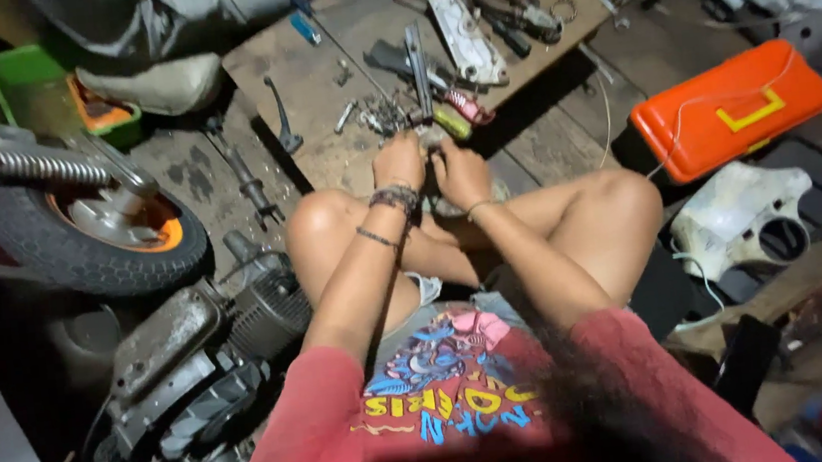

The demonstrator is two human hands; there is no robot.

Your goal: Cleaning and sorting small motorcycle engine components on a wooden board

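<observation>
I sit cross-legged on a wooden floor. My left hand point(398, 163) and my right hand point(462, 172) are held close together in front of my knees, both closed around a small metal part point(430, 139) that is mostly hidden by my fingers. Just beyond them on a wooden board point(315, 64) lies a heap of small metal parts point(388, 116), a flat wrench point(416, 60) and a red-and-green handled tool point(458, 113). A white metal cover point(460, 25) lies further back.
A small wheel with an orange rim point(94, 226) and a spring shock point(43, 166) stand at left, an engine block point(202, 357) near my left knee. An orange toolbox point(731, 108) and white plastic housing point(746, 214) lie at right. Another person's shoe point(151, 83) sits behind.
</observation>
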